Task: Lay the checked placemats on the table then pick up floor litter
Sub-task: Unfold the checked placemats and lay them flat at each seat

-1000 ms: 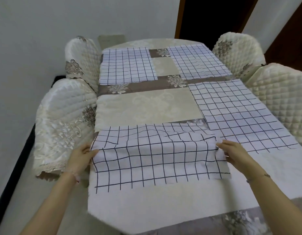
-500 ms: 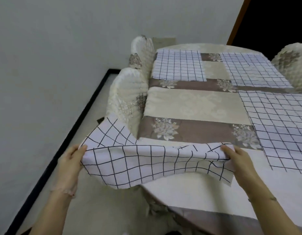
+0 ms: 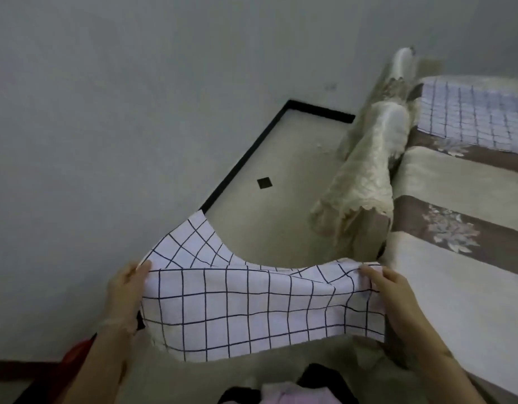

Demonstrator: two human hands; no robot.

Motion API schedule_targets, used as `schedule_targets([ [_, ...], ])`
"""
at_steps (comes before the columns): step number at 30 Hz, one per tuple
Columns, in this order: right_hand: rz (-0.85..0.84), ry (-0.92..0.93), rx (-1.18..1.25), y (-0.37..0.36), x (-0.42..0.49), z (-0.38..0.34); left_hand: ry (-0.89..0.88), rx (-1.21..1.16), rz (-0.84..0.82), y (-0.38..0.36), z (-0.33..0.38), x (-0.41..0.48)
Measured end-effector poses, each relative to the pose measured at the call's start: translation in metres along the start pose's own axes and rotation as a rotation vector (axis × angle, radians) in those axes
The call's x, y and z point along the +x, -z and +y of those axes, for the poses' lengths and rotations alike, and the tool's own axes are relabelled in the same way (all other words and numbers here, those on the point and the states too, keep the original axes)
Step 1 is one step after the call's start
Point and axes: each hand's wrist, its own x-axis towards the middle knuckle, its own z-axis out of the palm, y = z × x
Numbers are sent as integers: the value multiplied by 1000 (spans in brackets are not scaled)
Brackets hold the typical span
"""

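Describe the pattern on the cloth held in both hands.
The placemat is white with thin dark grid lines; head view.

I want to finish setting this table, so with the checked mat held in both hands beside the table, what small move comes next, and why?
Probably swing the checked placemat to the right and lower it flat onto the table. The left hand and right hand pinch its two ends, it sags over the floor, and the near stretch of table beside it is bare.

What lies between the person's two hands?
The checked placemat: left hand grips one end, right hand the other, as the head view shows.
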Motion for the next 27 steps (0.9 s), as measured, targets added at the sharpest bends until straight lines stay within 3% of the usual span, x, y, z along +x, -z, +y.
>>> schedule_targets([
  [6,-10,29,-39,-66,36,-36,-25,69,95,18,-2,57],
  [12,17,151,-43,-99,115,-110,-151,70,141,-20,53,140],
  [22,159,268,61,-85,268,-227,-245,27,3,-178,164,299],
  [27,368,400,111,-26,288,-281,-374,-106,-160,-283,249,349],
])
